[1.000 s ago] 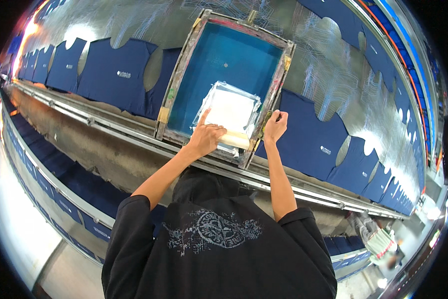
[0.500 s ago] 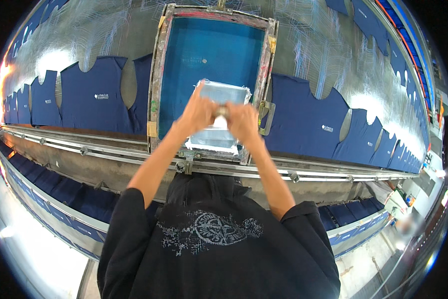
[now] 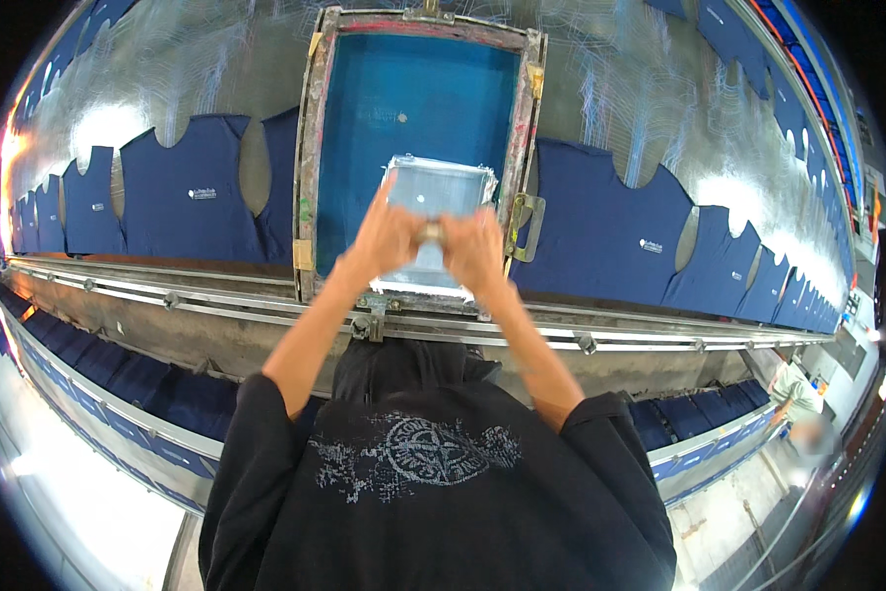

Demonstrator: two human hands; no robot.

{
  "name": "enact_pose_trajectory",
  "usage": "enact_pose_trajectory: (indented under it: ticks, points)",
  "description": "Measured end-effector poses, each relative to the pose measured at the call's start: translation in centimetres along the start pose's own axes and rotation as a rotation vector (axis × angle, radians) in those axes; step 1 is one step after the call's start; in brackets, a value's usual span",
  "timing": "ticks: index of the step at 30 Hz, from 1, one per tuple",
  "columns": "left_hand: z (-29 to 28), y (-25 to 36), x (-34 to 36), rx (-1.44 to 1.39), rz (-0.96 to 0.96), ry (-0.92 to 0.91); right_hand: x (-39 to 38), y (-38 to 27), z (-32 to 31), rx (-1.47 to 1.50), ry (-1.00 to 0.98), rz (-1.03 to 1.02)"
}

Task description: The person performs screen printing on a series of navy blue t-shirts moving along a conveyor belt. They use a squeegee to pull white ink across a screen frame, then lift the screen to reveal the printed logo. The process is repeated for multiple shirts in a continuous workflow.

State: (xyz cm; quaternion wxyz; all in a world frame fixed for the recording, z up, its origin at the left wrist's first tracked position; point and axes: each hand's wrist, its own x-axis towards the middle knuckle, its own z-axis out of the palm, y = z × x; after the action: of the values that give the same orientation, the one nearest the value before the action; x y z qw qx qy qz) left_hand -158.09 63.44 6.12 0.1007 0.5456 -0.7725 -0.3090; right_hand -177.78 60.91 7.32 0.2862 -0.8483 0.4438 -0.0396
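My left hand (image 3: 386, 236) and my right hand (image 3: 472, 248) grip a squeegee side by side; its short brownish handle (image 3: 430, 232) shows between them, and its blade is hidden. Below them is a screen-printing frame (image 3: 308, 187) with teal mesh (image 3: 418, 84). Rough white ink edges surround a pale rectangle (image 3: 443, 182) in the mesh's near half. Both hands are over that rectangle. The left index finger stretches forward along the rectangle's left side, while the other fingers are closed.
Dark blue garment panels (image 3: 192, 182) with small white prints lie on the long table left and right of the frame. A metal rail (image 3: 236, 300) runs along its near edge. Lower racks (image 3: 128, 374) hold more dark blue pieces. Another person (image 3: 795, 394) stands far right.
Both hands and the squeegee have moved slightly toward me. More of the rectangle's far part shows, with a small white spot on it. The person at the far right has shifted.
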Motion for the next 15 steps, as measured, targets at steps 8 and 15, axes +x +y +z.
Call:
enact_pose_trajectory:
  ticks: [8, 15]
  points:
    - [-4.0, 1.9, 2.5, 0.097, -0.251, -0.208, -2.4, 1.8, -5.5, 0.259, 0.565, 0.212]
    - [0.1, 0.0, 0.8, 0.222, -0.032, 0.195, -0.3, 7.9, -4.6, 1.183, 0.454, 0.912]
